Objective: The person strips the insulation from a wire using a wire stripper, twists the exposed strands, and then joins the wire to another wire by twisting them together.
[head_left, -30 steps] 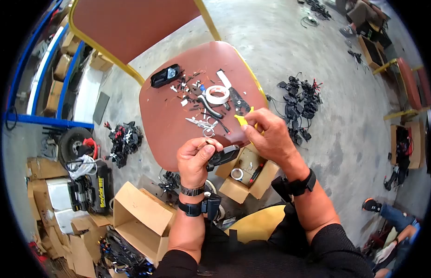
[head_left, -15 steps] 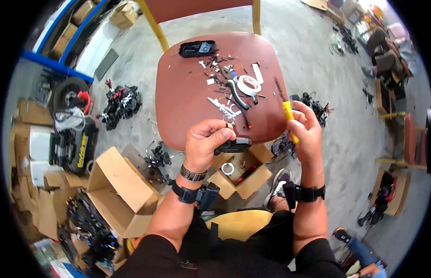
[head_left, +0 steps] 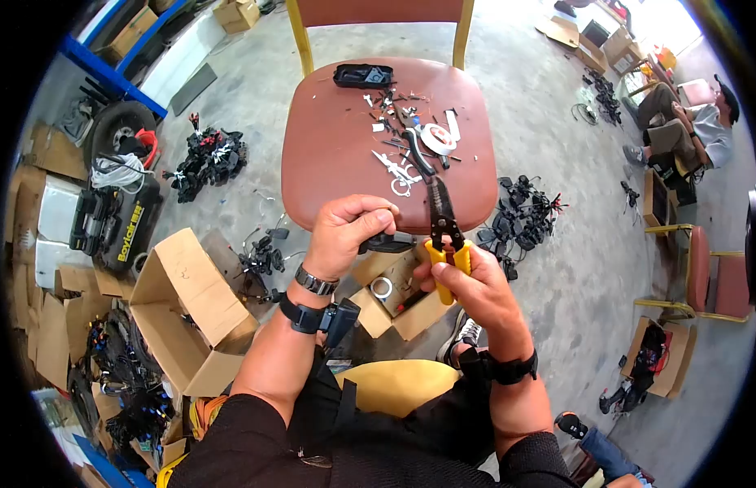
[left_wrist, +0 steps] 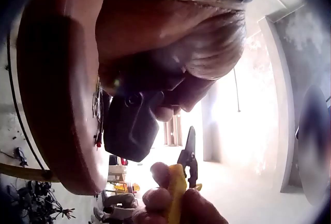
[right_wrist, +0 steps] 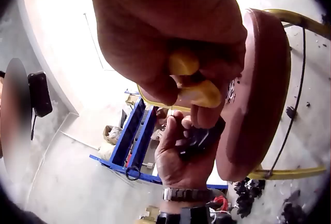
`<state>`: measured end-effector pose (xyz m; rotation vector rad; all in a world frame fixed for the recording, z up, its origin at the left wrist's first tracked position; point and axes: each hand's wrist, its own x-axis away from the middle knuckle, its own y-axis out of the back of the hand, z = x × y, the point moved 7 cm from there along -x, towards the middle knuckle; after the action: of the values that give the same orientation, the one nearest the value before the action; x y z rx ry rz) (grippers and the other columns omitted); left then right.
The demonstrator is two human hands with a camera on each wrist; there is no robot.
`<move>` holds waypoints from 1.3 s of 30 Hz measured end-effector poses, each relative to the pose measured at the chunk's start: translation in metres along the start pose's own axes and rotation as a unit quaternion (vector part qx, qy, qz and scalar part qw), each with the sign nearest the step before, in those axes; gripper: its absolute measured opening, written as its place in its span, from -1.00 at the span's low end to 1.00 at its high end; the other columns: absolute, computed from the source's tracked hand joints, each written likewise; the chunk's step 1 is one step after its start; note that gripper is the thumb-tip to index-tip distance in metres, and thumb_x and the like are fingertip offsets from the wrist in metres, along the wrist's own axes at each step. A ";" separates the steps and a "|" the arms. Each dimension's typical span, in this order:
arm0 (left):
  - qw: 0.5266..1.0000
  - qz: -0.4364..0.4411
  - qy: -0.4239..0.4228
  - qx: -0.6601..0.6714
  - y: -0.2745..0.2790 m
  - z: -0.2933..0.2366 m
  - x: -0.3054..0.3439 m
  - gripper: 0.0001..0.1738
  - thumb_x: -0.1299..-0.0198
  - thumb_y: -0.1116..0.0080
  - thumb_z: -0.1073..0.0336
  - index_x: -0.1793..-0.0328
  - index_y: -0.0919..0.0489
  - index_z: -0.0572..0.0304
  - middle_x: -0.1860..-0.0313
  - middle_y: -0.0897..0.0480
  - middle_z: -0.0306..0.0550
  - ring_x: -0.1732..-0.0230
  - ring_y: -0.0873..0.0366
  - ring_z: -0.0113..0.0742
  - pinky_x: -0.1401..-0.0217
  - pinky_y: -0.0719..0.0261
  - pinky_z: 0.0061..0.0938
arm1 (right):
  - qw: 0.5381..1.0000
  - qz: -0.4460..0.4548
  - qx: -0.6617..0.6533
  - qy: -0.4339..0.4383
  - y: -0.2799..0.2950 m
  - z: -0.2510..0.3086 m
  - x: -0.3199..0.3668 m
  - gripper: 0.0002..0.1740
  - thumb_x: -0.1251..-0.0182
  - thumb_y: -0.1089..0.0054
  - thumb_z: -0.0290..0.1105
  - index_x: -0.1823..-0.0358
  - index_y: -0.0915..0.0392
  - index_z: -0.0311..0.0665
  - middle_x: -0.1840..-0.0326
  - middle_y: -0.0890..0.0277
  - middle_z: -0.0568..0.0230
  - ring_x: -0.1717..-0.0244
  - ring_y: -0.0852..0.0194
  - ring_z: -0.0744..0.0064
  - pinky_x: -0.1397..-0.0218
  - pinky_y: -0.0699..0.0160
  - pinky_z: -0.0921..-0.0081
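Note:
My left hand (head_left: 349, 232) grips a black plastic device (left_wrist: 132, 125), its thumb and forefinger pinched together at the front edge of the brown chair seat (head_left: 321, 163). In the right wrist view, something thin stands at those fingertips, too small to name. My right hand (head_left: 479, 285) holds a plier-like tool by its yellow handles (head_left: 449, 281); its dark jaws point up and away over the seat's edge, apart from the device. On the seat lie black-handled pliers (head_left: 417, 153), a white tape roll (head_left: 437, 139), white scissors (head_left: 400, 174) and scattered small pieces.
A black tray (head_left: 363, 76) sits at the seat's back. Below the hands stands a small carton (head_left: 422, 315); a larger open carton (head_left: 191, 281) is at left. Bundles of black parts (head_left: 524, 213) lie on the floor. A seated person (head_left: 687, 130) is at far right.
The yellow-handled tool has left the seat in my right hand and turned, its handles now spread in the grip. The left hand still holds the device. The head view has shifted.

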<state>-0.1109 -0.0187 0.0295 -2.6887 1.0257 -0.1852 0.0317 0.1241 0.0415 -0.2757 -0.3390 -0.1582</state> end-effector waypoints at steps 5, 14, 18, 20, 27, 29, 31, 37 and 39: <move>1.000 -0.014 -0.011 0.005 0.007 -0.006 0.006 -0.87 -0.34 -0.30 0.46 0.06 -0.75 0.35 0.27 -0.75 -0.11 0.23 -0.68 -0.43 0.07 -0.63 -0.55 | 1.000 -0.002 -0.010 -0.021 0.000 -0.033 -0.003 -0.63 -0.51 -0.16 -0.46 -0.29 -0.47 -0.39 -0.01 -0.70 0.25 0.10 -0.60 0.56 0.03 -0.64 0.50; 0.998 -0.036 -0.011 -0.044 0.023 -0.009 0.021 -0.86 -0.28 -0.37 0.50 0.06 -0.75 0.36 0.28 -0.76 -0.13 0.25 -0.69 -0.45 0.13 -0.64 -0.57 | 0.997 0.046 0.028 -0.054 -0.007 -0.033 -0.012 -0.62 -0.52 -0.18 -0.38 -0.28 -0.51 -0.37 -0.02 -0.71 0.24 0.07 -0.61 0.55 0.01 -0.64 0.50; 0.995 -0.045 -0.016 -0.087 0.025 -0.007 0.021 -0.85 -0.26 -0.39 0.50 0.05 -0.75 0.35 0.25 -0.76 -0.13 0.24 -0.69 -0.46 0.12 -0.65 -0.57 | 0.995 0.052 0.081 -0.014 -0.005 -0.040 -0.016 -0.64 -0.49 -0.20 -0.40 -0.24 -0.55 -0.36 0.04 -0.72 0.22 0.15 -0.59 0.57 0.08 -0.64 0.49; 0.993 -0.037 -0.020 -0.111 0.023 -0.008 0.021 -0.84 -0.26 -0.40 0.50 0.05 -0.75 0.35 0.22 -0.77 -0.14 0.23 -0.70 -0.47 0.11 -0.65 -0.57 | 0.990 0.049 0.131 0.020 -0.006 -0.037 -0.016 -0.67 -0.49 -0.20 -0.41 -0.20 -0.56 -0.35 0.11 -0.71 0.25 0.22 -0.57 0.58 0.15 -0.64 0.48; 0.987 -0.012 -0.039 -0.156 0.009 -0.012 0.019 -0.83 -0.24 -0.41 0.51 0.05 -0.76 0.35 0.22 -0.76 -0.21 0.24 -0.64 -0.53 0.15 -0.60 -0.62 | 0.978 0.019 0.200 0.057 -0.001 -0.035 -0.011 -0.75 -0.49 -0.20 -0.41 -0.10 -0.56 -0.36 0.37 -0.60 0.22 0.40 -0.53 0.46 0.27 -0.56 0.38; 0.988 -0.006 -0.033 -0.154 0.007 -0.009 0.018 -0.84 -0.24 -0.42 0.51 0.06 -0.76 0.34 0.22 -0.75 -0.23 0.24 -0.63 -0.55 0.16 -0.58 -0.63 | 0.966 0.015 0.247 0.076 0.002 -0.033 -0.011 -0.74 -0.47 -0.21 -0.41 -0.10 -0.55 -0.34 0.40 -0.58 0.13 0.42 -0.54 0.35 0.27 -0.55 0.34; 0.988 -0.005 -0.028 -0.153 0.007 -0.006 0.018 -0.84 -0.24 -0.42 0.51 0.06 -0.76 0.34 0.22 -0.75 -0.24 0.24 -0.62 -0.56 0.16 -0.58 -0.64 | 0.958 0.011 0.274 0.090 0.003 -0.031 -0.009 -0.72 -0.46 -0.22 -0.41 -0.12 -0.54 -0.32 0.42 -0.57 0.06 0.43 -0.56 0.24 0.27 -0.54 0.30; 0.990 -0.011 -0.007 -0.138 0.008 0.002 0.019 -0.84 -0.22 -0.44 0.52 0.07 -0.75 0.30 0.19 -0.74 -0.26 0.22 -0.62 -0.58 0.13 -0.60 -0.64 | 0.944 -0.016 0.309 0.113 0.002 -0.019 -0.003 -0.64 -0.43 -0.22 -0.42 -0.21 -0.53 -0.31 0.29 -0.63 -0.05 0.27 -0.65 -0.03 0.16 -0.58 0.21; 0.990 -0.013 -0.007 -0.138 0.008 0.003 0.019 -0.84 -0.22 -0.44 0.52 0.08 -0.75 0.29 0.19 -0.74 -0.26 0.22 -0.63 -0.58 0.13 -0.61 -0.64 | 0.927 -0.031 0.343 0.147 0.002 -0.016 -0.001 -0.61 -0.42 -0.22 -0.43 -0.24 -0.52 -0.31 0.21 -0.65 -0.08 0.17 -0.68 -0.10 0.09 -0.61 0.17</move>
<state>-0.1015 -0.0368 0.0250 -2.9450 1.0832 -0.0311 0.0360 0.1210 0.0260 0.4521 -0.0880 -0.1318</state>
